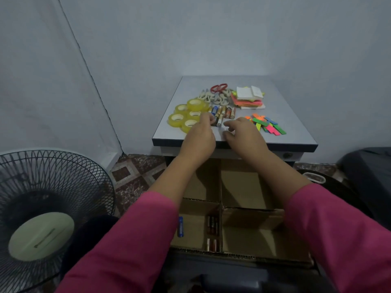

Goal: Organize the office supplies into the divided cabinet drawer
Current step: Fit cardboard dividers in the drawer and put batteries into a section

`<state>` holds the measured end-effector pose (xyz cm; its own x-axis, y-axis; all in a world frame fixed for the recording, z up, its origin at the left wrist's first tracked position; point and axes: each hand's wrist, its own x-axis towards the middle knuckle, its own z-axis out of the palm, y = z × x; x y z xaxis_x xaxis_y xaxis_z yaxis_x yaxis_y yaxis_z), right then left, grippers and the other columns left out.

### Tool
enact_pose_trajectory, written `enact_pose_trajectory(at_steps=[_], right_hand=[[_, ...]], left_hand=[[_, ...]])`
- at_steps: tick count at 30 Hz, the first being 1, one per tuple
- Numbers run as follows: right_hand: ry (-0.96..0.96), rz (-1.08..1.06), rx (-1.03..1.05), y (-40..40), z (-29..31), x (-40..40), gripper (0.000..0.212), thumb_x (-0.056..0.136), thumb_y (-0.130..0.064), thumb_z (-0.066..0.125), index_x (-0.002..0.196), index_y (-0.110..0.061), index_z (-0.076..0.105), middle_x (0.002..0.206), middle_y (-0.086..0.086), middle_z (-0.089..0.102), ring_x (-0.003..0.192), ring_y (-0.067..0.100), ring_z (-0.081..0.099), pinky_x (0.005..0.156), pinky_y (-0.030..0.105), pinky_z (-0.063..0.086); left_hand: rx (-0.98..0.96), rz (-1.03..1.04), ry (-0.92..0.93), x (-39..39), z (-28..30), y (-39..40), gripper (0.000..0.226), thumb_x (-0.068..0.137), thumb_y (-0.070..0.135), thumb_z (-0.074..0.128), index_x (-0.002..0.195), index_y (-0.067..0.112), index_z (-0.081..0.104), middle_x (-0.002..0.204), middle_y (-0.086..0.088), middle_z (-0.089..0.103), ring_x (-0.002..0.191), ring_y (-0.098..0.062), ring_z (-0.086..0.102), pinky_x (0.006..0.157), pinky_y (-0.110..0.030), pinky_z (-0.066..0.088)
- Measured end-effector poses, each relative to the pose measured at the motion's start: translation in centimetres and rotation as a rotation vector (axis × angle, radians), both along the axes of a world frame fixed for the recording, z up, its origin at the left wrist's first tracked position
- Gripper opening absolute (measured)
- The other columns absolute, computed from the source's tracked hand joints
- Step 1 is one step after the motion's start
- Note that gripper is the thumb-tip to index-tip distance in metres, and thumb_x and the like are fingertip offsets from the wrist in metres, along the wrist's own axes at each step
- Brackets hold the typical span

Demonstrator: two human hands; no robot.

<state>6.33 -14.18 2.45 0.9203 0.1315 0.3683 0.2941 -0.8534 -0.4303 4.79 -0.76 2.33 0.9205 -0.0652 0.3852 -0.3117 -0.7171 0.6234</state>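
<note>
On the small grey desk [190, 132] with a dark edge band, set against pale blue-grey walls that meet in a corner at the left, office supplies lie in groups. The floor [135, 176] below is patterned tile in red-brown and cream. A black wire-cage fan [48, 210] with a pale green hub stands at the lower left.

Five rolls of clear yellowish tape [187, 115] cluster at the desk's left, one stacked on the others. Behind them lie red-handled scissors [218, 90] among several pale, looped handles whose number I cannot tell. A stack of neon sticky notes [247, 100] with white pads on top sits at the back right, and a loose heap of flat coloured strips [267, 125] in green, pink, orange and blue lies nearer.

Between them is a row of cylindrical batteries [224, 113], roughly eight. The left hand [200, 137] has its fingers curled at the near end of this row, pinching a battery there. The right hand [243, 134] hovers just beside it with fingers loosely bent, holding nothing.

Below the desk the open drawer [249, 256] is split by brown cardboard dividers into four compartments. The near-left one holds a blue battery [180, 227] and several copper-and-black ones [212, 226]
</note>
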Motion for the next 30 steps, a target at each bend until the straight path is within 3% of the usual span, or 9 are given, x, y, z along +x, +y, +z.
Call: enact_pose_trajectory(at_steps=[3,5,7,9,12,14,18,21,30], right_hand=[[0.043,0.005,-0.082,0.3,0.3,1.1,0.044,0.095,-0.019,0.047,0.139,-0.02,0.049,0.125,0.012,0.051,0.11,0.027,0.053,0.084,0.037,0.045],[0.051,0.023,-0.122,0.4,0.4,1.4,0.046,0.095,-0.018,0.046,0.14,-0.025,0.047,0.125,0.013,0.05,0.109,0.029,0.053,0.083,0.038,0.046],[0.051,0.039,-0.162,0.5,0.4,1.6,0.042,0.095,-0.019,0.046,0.136,-0.027,0.05,0.123,0.012,0.049,0.106,0.029,0.054,0.08,0.038,0.047],[0.034,0.045,-0.167,0.4,0.4,1.5,0.036,0.095,-0.021,0.047,0.13,-0.024,0.054,0.121,0.011,0.051,0.101,0.027,0.055,0.078,0.037,0.048],[0.005,0.016,-0.086,0.3,0.2,1.3,0.028,0.094,-0.025,0.052,0.12,-0.017,0.056,0.117,0.009,0.055,0.097,0.023,0.056,0.078,0.038,0.05],[0.007,0.02,-0.066,0.2,0.2,1.1,0.032,0.093,-0.025,0.053,0.124,-0.017,0.055,0.121,0.009,0.054,0.102,0.024,0.055,0.081,0.039,0.05],[0.011,0.089,-0.161,0.0,0.3,0.7,0.036,0.097,-0.025,0.048,0.132,-0.019,0.056,0.125,0.01,0.052,0.107,0.026,0.054,0.085,0.04,0.049],[0.005,0.108,-0.172,-0.1,0.3,0.2,0.032,0.098,-0.027,0.048,0.127,-0.017,0.06,0.119,0.01,0.053,0.102,0.026,0.055,0.082,0.042,0.049],[-0.126,0.118,-0.039,-1.5,-1.5,-2.3,0.03,0.092,-0.014,0.059,0.122,-0.012,0.064,0.111,0.009,0.058,0.099,0.023,0.054,0.078,0.028,0.041]], left_hand=[[0.085,0.005,0.048,0.5,0.7,-0.2,0.036,0.094,0.003,0.04,0.127,0.016,0.035,0.12,-0.01,0.057,0.092,-0.025,0.059,0.072,-0.045,0.052],[0.129,0.019,0.06,0.9,0.8,-0.3,0.036,0.094,0.003,0.04,0.126,0.017,0.035,0.114,-0.009,0.058,0.08,-0.02,0.055,0.055,-0.033,0.043],[0.151,0.03,0.06,1.0,0.8,-0.3,0.036,0.094,0.003,0.041,0.127,0.017,0.035,0.11,-0.007,0.058,0.075,-0.017,0.052,0.049,-0.026,0.033],[0.142,0.037,0.049,0.9,0.6,-0.2,0.034,0.095,0.004,0.041,0.125,0.018,0.036,0.111,-0.007,0.058,0.079,-0.017,0.054,0.053,-0.027,0.037],[0.08,0.024,0.006,0.7,0.0,0.1,0.031,0.094,0.003,0.04,0.12,0.018,0.038,0.116,-0.006,0.058,0.09,-0.021,0.057,0.069,-0.04,0.05],[0.043,0.015,-0.022,0.6,-0.3,0.3,0.032,0.094,0.004,0.041,0.122,0.019,0.039,0.115,-0.006,0.058,0.095,-0.022,0.058,0.079,-0.045,0.052],[0.08,-0.01,-0.041,0.6,-0.9,0.4,0.04,0.096,0.009,0.046,0.135,0.016,0.041,0.129,-0.006,0.055,0.115,-0.019,0.053,0.088,-0.03,0.047],[0.166,-0.021,-0.091,0.5,-1.3,0.5,0.037,0.096,0.011,0.047,0.133,0.013,0.049,0.131,-0.005,0.054,0.121,-0.019,0.047,0.097,-0.031,0.041],[0.219,0.002,-0.217,-0.6,-1.7,0.4,0.022,0.09,0.018,0.062,0.111,0.012,0.057,0.113,-0.003,0.053,0.105,-0.018,0.047,0.088,-0.032,0.044]])
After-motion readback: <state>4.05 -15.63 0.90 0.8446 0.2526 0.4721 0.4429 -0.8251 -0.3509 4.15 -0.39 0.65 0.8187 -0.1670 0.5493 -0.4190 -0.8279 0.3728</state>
